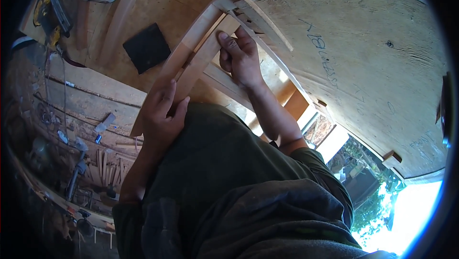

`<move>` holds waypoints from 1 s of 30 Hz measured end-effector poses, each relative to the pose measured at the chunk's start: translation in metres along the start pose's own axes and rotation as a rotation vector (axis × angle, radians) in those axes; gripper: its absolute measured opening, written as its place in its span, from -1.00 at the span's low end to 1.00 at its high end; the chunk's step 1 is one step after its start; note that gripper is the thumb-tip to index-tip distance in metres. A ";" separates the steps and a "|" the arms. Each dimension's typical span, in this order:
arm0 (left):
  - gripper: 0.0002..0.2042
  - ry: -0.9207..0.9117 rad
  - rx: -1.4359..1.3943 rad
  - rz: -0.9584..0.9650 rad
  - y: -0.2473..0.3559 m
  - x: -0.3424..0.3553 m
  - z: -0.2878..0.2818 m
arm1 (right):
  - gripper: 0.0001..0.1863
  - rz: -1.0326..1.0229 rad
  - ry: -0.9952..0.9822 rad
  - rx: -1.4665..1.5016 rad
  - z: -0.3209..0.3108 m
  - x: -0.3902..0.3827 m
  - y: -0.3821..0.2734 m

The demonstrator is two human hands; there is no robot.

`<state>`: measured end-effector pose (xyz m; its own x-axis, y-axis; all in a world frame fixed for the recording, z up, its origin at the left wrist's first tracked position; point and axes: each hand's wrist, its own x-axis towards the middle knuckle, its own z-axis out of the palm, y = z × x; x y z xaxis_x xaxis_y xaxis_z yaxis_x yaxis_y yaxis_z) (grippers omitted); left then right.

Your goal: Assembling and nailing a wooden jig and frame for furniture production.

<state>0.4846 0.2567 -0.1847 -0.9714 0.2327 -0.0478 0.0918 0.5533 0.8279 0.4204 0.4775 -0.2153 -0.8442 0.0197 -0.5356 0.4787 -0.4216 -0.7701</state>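
Gripping a pale wooden strip (206,51) with both hands, we pinch its far end in our right hand (243,62) and clasp its near end in our left hand (162,111); its long axis slants away from us, rightward, just beside a wooden board (180,56).

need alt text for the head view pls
A person's left hand and right hand hold a flat wooden strip alongside a longer wooden piece, with a black square on the wooden surface beyond.
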 end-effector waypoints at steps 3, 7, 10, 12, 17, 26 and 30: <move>-0.54 -0.006 -0.012 -0.014 -0.002 0.000 0.001 | -0.77 -0.006 0.001 0.004 -0.001 0.003 0.004; -0.54 0.012 0.003 0.047 -0.008 0.003 0.000 | -0.78 -0.009 0.001 -0.009 0.001 0.005 0.005; -0.54 0.001 0.000 0.011 -0.006 0.002 -0.002 | -0.79 -0.012 -0.016 0.001 0.001 0.005 0.007; -0.54 -0.017 0.020 0.010 -0.002 0.003 -0.003 | -0.79 -0.015 0.002 -0.013 0.002 0.002 0.003; -0.53 -0.032 0.017 0.080 -0.006 0.007 -0.009 | -0.81 -0.073 0.045 0.053 0.003 -0.003 -0.002; -0.62 -0.150 0.050 0.200 0.005 0.012 -0.048 | -0.76 -0.342 -0.051 -0.024 0.027 -0.052 -0.030; -0.74 -0.352 -0.247 0.300 0.027 0.038 -0.005 | -0.77 -0.499 0.151 0.125 -0.011 -0.107 -0.031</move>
<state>0.4491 0.2760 -0.1614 -0.7743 0.6298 0.0620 0.2587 0.2256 0.9392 0.4985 0.4981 -0.1375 -0.9132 0.3722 -0.1658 -0.0125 -0.4323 -0.9017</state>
